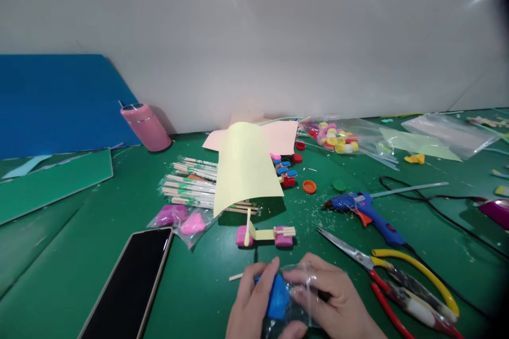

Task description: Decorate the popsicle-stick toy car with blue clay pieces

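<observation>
A lump of blue modelling clay (279,299) sits in a small clear plastic bag (304,307) at the bottom middle. My left hand (251,304) grips the clay from the left, thumb side hidden low down. My right hand (332,296) pinches the bag's plastic on the right. Just beyond them stands a small model (264,234) with two pink clay blocks joined by a pale yellow strip, with short sticks on the right block. A short wooden stick (235,277) pokes out beside my left fingers.
A phone (129,280) lies left, near bagged pink and purple clay (193,222). Yellow paper (248,164) covers part of the wrapped chopsticks (189,190). To the right are a blue glue gun (360,206) with its cord, and scissors (358,251). A pink tumbler (147,127) stands behind.
</observation>
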Motion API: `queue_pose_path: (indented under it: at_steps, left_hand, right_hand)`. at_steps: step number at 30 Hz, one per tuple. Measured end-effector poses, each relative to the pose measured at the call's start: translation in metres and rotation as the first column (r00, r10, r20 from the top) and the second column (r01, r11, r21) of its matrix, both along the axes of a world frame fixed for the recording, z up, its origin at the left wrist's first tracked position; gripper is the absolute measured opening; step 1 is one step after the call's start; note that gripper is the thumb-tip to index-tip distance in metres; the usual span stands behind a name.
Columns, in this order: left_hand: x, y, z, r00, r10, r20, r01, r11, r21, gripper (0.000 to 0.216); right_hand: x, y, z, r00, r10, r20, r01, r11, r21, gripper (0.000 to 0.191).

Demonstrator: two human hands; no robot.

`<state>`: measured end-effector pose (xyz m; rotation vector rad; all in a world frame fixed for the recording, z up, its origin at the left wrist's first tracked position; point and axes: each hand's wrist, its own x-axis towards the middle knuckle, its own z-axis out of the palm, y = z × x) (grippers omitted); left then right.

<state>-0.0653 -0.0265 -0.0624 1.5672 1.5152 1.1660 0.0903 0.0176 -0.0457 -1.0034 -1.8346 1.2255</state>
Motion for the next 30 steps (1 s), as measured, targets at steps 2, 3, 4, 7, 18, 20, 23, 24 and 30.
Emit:
queue_pose_path:
  at_steps: [2, 3, 4, 7, 18, 20, 23, 24, 30]
  left_hand:
    - [0.002, -0.001, 0.004, 1.000, -0.007, 0.002, 0.007, 0.999, 0.033, 0.055]
    - [0.003, -0.001, 0.005, 1.000, -0.008, 0.001, 0.008, 0.999, 0.051, 0.055]
    - [0.004, -0.001, 0.006, 1.000, -0.009, -0.003, 0.009, 0.998, 0.065, 0.055]
    - [0.005, -0.001, 0.008, 1.000, 0.001, -0.021, 0.001, 0.997, 0.071, 0.051]
    - [0.002, 0.000, 0.009, 0.994, 0.039, -0.103, -0.030, 0.996, 0.089, 0.048]
    - [0.003, 0.000, 0.009, 0.988, 0.054, -0.144, -0.038, 0.994, 0.107, 0.047]
    - [0.004, -0.001, 0.009, 0.970, 0.064, -0.233, -0.038, 0.993, 0.114, 0.050]
    - [0.005, -0.002, 0.008, 0.962, 0.065, -0.266, -0.038, 0.994, 0.106, 0.052]
    - [0.009, -0.006, 0.002, 0.954, -0.020, -0.299, 0.029, 0.999, 0.024, 0.064]
  right_hand:
    - [0.002, -0.002, 0.000, 0.999, -0.046, -0.007, 0.046, 0.999, -0.021, 0.020]
    - [0.002, -0.002, 0.001, 0.998, -0.060, -0.013, 0.060, 0.998, -0.033, 0.021]
    - [0.003, -0.003, 0.002, 0.998, -0.067, -0.021, 0.066, 0.997, -0.044, 0.021]
    - [0.004, -0.003, 0.005, 0.998, -0.052, -0.047, 0.049, 0.997, -0.061, 0.022]
    - [0.003, -0.003, 0.007, 0.999, -0.028, -0.042, 0.026, 0.999, -0.046, 0.027]
    - [0.002, -0.003, 0.009, 0.999, -0.024, -0.048, 0.022, 0.998, -0.060, 0.025]
    - [0.001, -0.002, 0.012, 0.998, 0.007, -0.063, -0.012, 0.997, -0.077, 0.022]
    - [0.001, -0.002, 0.013, 0.998, 0.017, -0.065, -0.022, 0.996, -0.082, 0.022]
    - [0.003, -0.002, 0.011, 0.999, 0.013, -0.047, -0.016, 0.998, -0.055, 0.024]
